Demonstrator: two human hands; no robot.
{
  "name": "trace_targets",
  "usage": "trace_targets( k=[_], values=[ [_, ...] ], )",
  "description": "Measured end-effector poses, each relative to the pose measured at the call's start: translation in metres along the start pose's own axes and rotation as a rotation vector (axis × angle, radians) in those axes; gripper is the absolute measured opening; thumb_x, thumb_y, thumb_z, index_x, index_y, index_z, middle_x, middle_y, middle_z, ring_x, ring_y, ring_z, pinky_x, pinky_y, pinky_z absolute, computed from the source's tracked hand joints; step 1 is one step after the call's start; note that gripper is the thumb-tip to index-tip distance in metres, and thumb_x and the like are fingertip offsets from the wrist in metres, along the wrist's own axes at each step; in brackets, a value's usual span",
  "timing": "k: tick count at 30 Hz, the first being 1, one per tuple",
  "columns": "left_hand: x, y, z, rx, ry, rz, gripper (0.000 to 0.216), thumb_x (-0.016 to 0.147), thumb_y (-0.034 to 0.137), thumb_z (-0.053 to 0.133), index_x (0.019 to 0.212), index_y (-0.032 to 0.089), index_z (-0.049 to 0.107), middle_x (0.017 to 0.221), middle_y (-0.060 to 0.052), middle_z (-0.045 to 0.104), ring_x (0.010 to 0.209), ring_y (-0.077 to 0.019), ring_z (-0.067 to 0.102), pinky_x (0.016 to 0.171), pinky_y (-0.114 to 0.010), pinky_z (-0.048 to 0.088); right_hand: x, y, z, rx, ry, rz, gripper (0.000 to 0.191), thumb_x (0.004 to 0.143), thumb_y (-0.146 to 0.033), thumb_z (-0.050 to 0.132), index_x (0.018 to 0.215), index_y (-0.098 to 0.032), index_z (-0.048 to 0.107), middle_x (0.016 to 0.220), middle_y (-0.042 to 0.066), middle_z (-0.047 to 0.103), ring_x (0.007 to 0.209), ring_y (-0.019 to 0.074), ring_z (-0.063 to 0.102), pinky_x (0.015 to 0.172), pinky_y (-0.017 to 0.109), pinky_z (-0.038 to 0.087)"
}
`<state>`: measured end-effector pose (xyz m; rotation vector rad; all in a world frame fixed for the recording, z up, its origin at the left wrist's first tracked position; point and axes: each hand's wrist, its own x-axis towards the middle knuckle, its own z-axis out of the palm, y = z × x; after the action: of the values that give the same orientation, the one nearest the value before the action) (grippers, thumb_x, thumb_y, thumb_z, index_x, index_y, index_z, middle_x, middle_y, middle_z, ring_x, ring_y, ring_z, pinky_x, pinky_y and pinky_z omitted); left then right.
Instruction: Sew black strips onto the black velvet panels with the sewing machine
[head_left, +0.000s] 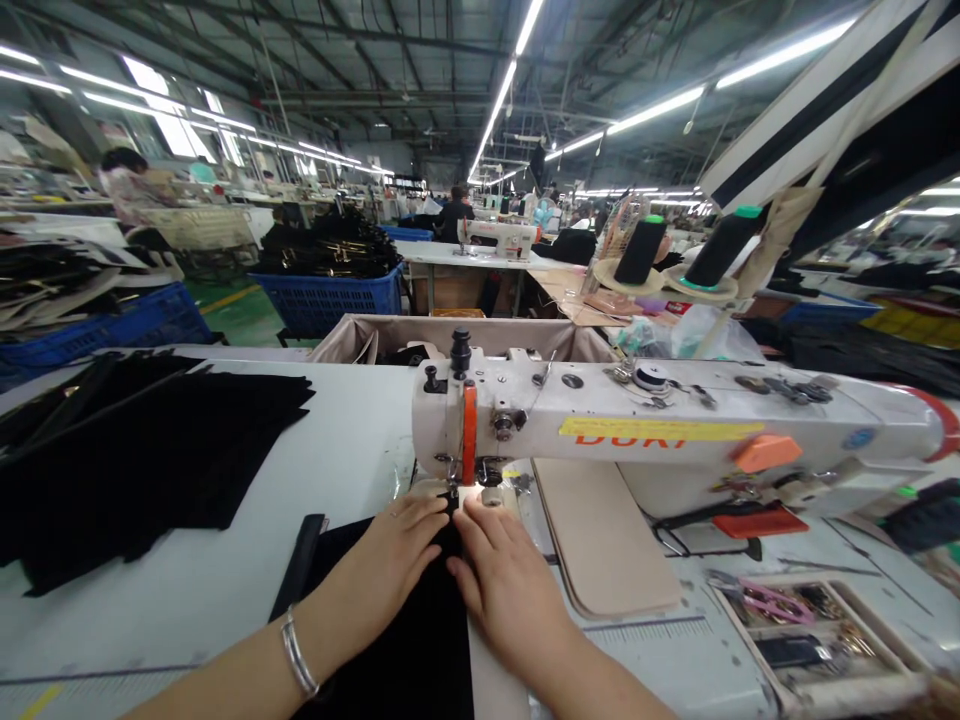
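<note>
A white sewing machine (660, 420) stands on the white table (345, 440). A piece of black fabric (412, 640) lies in front of me and runs up to the needle. My left hand (390, 565), with a silver bracelet on the wrist, lies flat on the fabric just left of the needle, fingers stretched forward. My right hand (502, 585) presses on the fabric's right edge, fingers together and pointing at the presser foot. Neither hand grips anything; both press down on the cloth.
A stack of black fabric pieces (142, 450) covers the table's left. A beige board (600, 540) lies under the machine arm. A tray of small tools (810, 630) sits at the right. Two black thread cones (679, 250) stand behind. Blue crates (330, 290) and other workers are farther back.
</note>
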<state>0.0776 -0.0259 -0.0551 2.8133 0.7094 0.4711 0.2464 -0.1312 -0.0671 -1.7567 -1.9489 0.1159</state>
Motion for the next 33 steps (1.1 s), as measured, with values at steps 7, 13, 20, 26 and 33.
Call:
trace_targets(
  k=[7, 13, 20, 26, 33],
  values=[
    [-0.010, -0.011, 0.010, 0.004, 0.017, 0.049, 0.041, 0.094, 0.013, 0.055, 0.134, 0.021, 0.054, 0.142, -0.008, 0.056, 0.134, -0.0233, 0.051, 0.115, -0.051, 0.041, -0.001, 0.002, 0.002, -0.018, -0.005, 0.011, 0.047, 0.093, -0.022, 0.057, 0.139, -0.020, 0.047, 0.140, 0.008, 0.052, 0.130, 0.0271, 0.045, 0.114, 0.047, 0.038],
    [-0.007, -0.014, 0.009, -0.023, 0.024, 0.062, 0.038, 0.093, 0.009, 0.054, 0.129, 0.021, 0.058, 0.141, -0.007, 0.057, 0.134, -0.0233, 0.051, 0.115, -0.052, 0.041, -0.002, 0.001, 0.003, -0.022, -0.002, 0.015, 0.048, 0.091, -0.022, 0.060, 0.138, -0.020, 0.048, 0.139, 0.009, 0.053, 0.129, 0.0281, 0.047, 0.112, 0.048, 0.040],
    [-0.002, -0.020, 0.011, -0.033, 0.034, 0.070, 0.035, 0.093, 0.011, 0.055, 0.126, 0.022, 0.060, 0.139, -0.006, 0.058, 0.135, -0.0223, 0.050, 0.117, -0.049, 0.039, 0.003, 0.002, 0.003, -0.049, 0.017, 0.025, 0.049, 0.092, -0.022, 0.059, 0.139, -0.021, 0.048, 0.138, 0.010, 0.054, 0.126, 0.0293, 0.050, 0.109, 0.049, 0.043],
    [-0.011, -0.008, -0.004, 0.036, -0.021, 0.042, 0.037, 0.096, 0.014, 0.052, 0.132, 0.020, 0.058, 0.142, -0.009, 0.056, 0.135, -0.0239, 0.049, 0.116, -0.053, 0.038, -0.019, -0.005, 0.001, -0.019, 0.051, -0.030, 0.036, 0.092, -0.018, 0.058, 0.128, -0.021, 0.059, 0.131, 0.007, 0.062, 0.122, 0.0252, 0.056, 0.107, 0.044, 0.048],
    [-0.097, 0.056, -0.021, 0.111, -0.058, 0.494, 0.046, 0.094, 0.038, 0.059, 0.137, 0.023, 0.054, 0.136, -0.006, 0.062, 0.132, -0.0225, 0.054, 0.119, -0.044, 0.032, -0.104, -0.016, 0.007, 0.006, 0.176, -0.272, 0.046, 0.087, -0.010, 0.055, 0.133, -0.016, 0.056, 0.127, 0.007, 0.066, 0.119, 0.0207, 0.061, 0.104, 0.033, 0.051]
  ],
)
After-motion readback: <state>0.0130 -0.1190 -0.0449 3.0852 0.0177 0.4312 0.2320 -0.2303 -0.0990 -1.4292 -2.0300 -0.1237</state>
